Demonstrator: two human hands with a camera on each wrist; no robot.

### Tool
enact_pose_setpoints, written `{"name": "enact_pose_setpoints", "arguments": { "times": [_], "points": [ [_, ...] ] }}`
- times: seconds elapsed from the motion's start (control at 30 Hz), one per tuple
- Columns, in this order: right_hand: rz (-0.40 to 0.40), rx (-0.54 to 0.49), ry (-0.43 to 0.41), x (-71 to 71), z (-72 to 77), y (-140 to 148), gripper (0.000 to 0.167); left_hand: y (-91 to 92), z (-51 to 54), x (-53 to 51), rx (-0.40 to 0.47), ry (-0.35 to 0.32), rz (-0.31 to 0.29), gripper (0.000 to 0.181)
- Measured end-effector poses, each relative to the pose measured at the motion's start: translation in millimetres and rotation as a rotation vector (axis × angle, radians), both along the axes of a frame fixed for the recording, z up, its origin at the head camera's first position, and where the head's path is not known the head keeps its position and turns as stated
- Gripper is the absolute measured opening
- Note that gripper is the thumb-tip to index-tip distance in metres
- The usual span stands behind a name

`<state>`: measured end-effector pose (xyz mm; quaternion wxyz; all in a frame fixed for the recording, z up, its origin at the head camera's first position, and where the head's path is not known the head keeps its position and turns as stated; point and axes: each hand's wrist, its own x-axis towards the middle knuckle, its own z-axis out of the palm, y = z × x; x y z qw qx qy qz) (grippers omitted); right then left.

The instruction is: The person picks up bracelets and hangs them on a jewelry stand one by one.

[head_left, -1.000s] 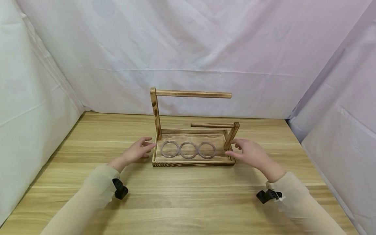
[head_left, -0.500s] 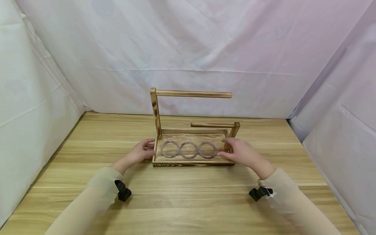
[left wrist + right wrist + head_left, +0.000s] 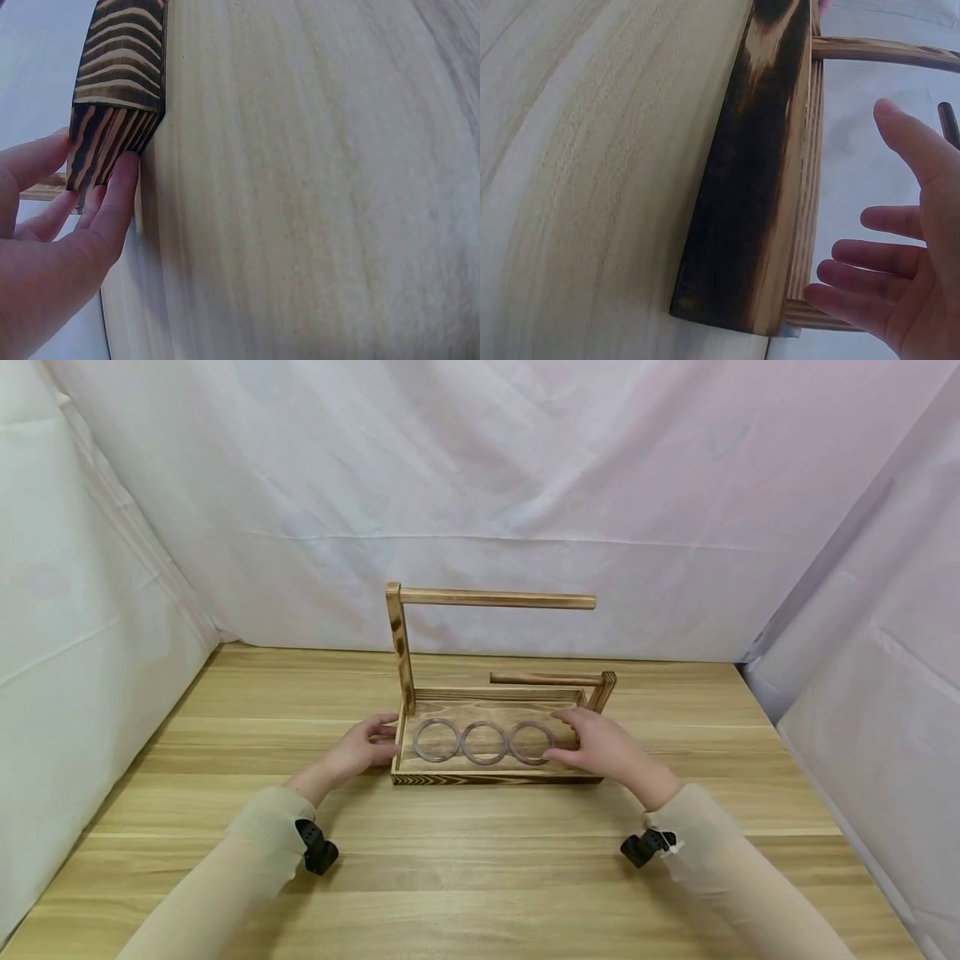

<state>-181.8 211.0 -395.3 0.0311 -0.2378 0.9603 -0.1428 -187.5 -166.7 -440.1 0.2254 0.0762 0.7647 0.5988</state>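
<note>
Three purplish-grey bangles (image 3: 438, 741) lie side by side in the wooden tray (image 3: 497, 779) of a jewellery stand, in the head view. My left hand (image 3: 362, 746) grips the tray's left end; in the left wrist view its fingers and thumb are bent about the striped end wall (image 3: 105, 142). Over the tray's right side, my right hand (image 3: 603, 750) reaches in with fingers spread, near the rightmost bangle (image 3: 525, 725). Its thumb overlaps that ring's edge in the head view; I cannot tell whether they touch. The right wrist view shows nothing held in that hand.
A tall post (image 3: 401, 652) at the left carries a long upper bar (image 3: 498, 599). From a shorter right post (image 3: 602, 693) a lower bar (image 3: 547, 679) points left above the tray. White cloth (image 3: 480, 468) hangs behind and beside the wooden table (image 3: 465, 877).
My right hand has moved left, from beside the short post to over the tray by the rightmost bangle. My left hand has come in against the tray's left end.
</note>
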Motion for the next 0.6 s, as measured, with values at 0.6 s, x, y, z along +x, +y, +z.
{"name": "enact_pose_setpoints", "arguments": {
  "times": [0.6],
  "points": [
    [0.015, 0.013, -0.025, -11.4, -10.6, -16, 0.078, 1.7, 1.1, 1.4, 0.01, -0.012, 0.03, 0.062]
  ]
}}
